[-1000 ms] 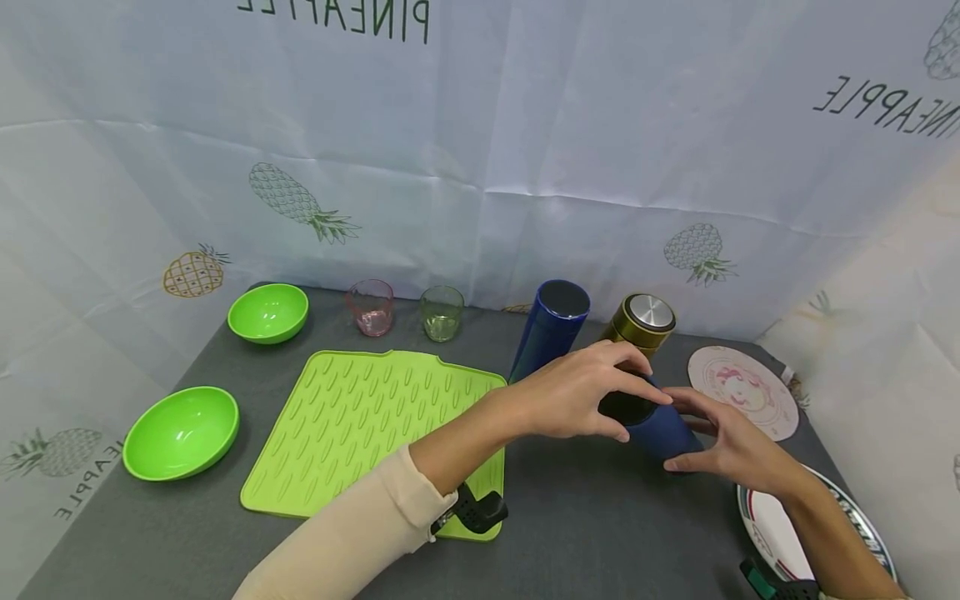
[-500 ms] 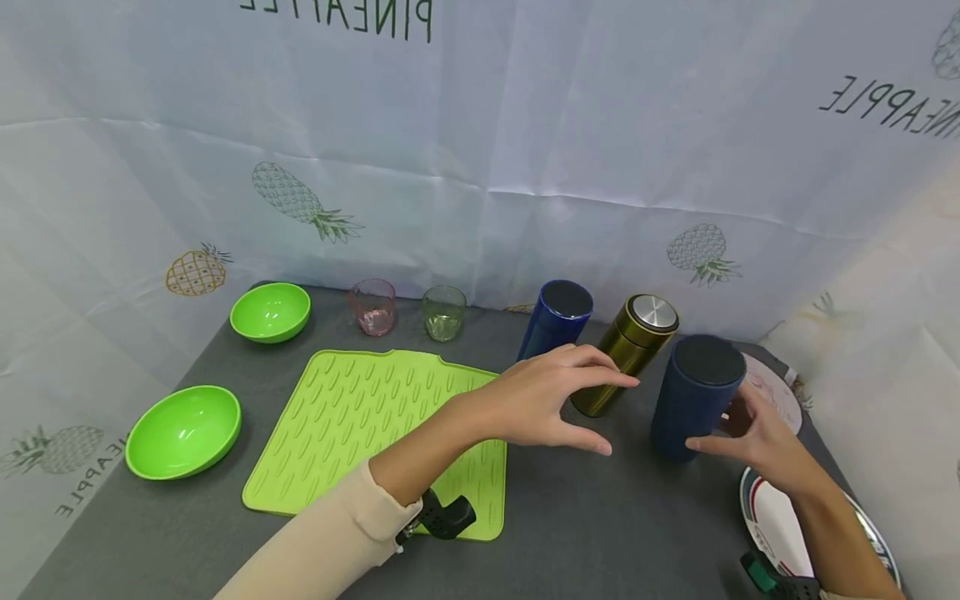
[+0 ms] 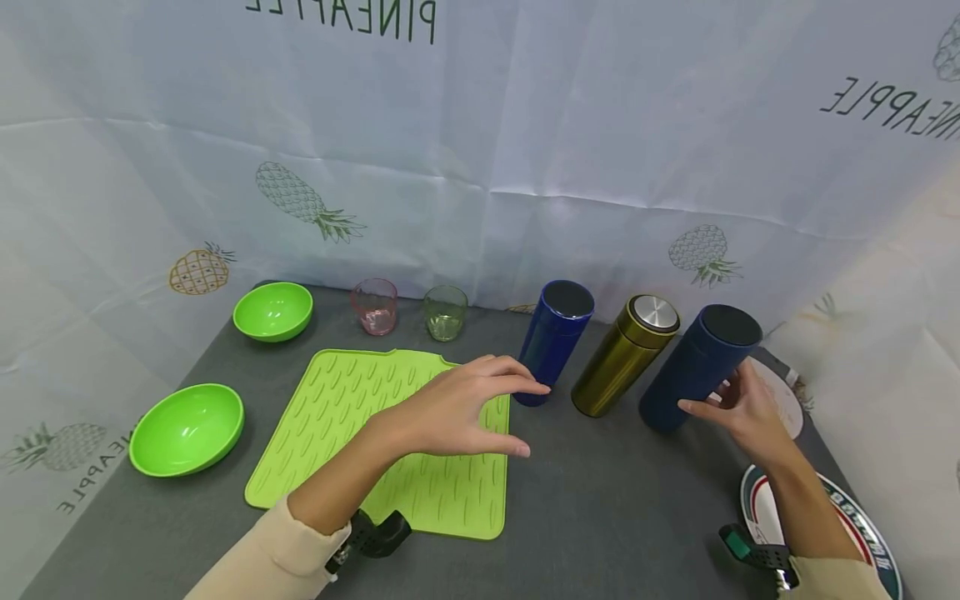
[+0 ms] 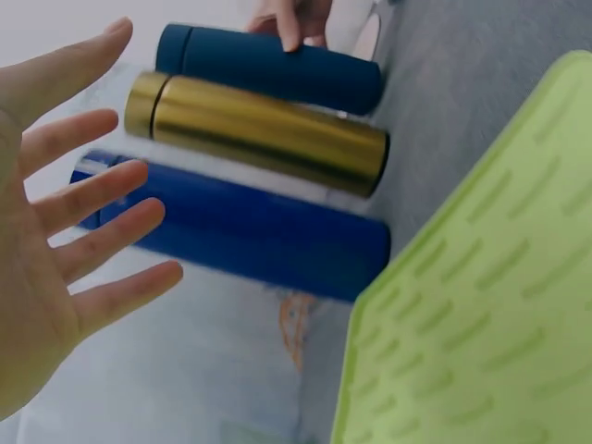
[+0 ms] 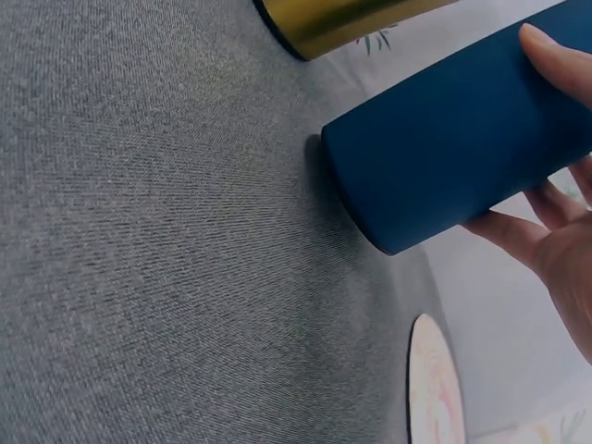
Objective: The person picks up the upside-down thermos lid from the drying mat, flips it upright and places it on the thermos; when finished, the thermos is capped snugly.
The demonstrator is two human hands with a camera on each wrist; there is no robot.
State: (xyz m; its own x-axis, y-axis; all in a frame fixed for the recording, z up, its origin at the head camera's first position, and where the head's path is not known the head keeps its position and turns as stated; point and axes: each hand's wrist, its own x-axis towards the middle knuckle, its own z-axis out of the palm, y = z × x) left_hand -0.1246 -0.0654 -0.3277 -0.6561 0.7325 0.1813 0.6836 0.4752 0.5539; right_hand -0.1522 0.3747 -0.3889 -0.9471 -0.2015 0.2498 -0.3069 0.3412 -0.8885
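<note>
Now setting dark flask (image 3: 697,367) upright beside gold flask (image 3: 626,357): right hand (image 3: 738,408) grips it, left hand (image 3: 457,408) open, empty; next, let go gently.

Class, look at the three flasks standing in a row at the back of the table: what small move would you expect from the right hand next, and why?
Probably the right hand lets go of the dark navy flask and draws back. That flask stands on the grey table in line with the gold flask and the blue flask, the fingers only lightly round it. The left hand hovers open over the green mat, holding nothing.
</note>
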